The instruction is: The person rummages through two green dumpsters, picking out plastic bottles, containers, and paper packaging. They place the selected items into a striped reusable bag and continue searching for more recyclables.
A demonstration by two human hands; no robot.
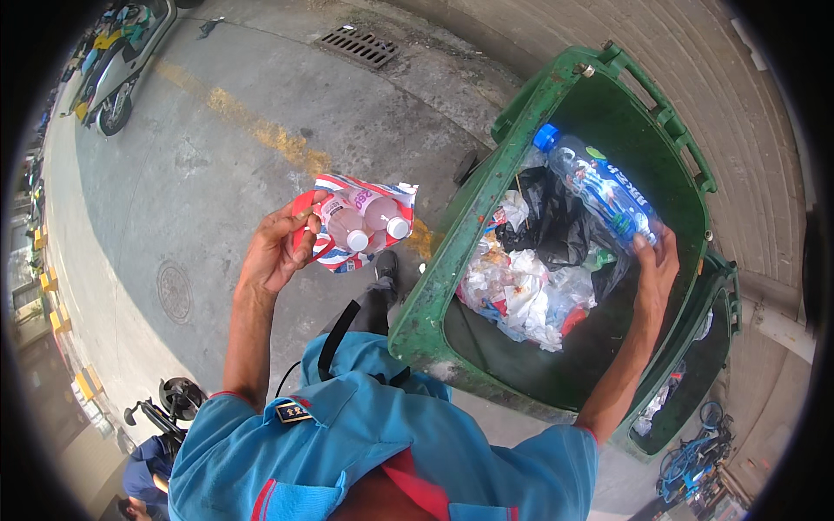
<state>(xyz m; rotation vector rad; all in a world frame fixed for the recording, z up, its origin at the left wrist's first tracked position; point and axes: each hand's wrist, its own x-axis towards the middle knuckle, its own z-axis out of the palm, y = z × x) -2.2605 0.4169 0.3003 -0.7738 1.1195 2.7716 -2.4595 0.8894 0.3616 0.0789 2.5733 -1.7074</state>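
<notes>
My left hand (280, 244) grips the red handle of a striped red, white and blue bag (339, 262) over the pavement. Inside it are clear plastic bottles (348, 221) with white caps and pale pink contents or tint. At the right, my right hand (658, 260) holds the base of a large clear plastic bottle (603, 182) with a blue cap and a blue printed label. That bottle is tilted within the mouth of a green wheeled bin (417, 312). Below it lie a black plastic bag (554, 215) and crumpled white tissue and film (528, 286).
A second green bin (710, 365) stands beside the first, along a wall (736, 104). A drain grate (358, 47) and a manhole cover (174, 292) are set in the ground. A scooter (120, 78) is parked at upper left; a person (146, 472) is at lower left.
</notes>
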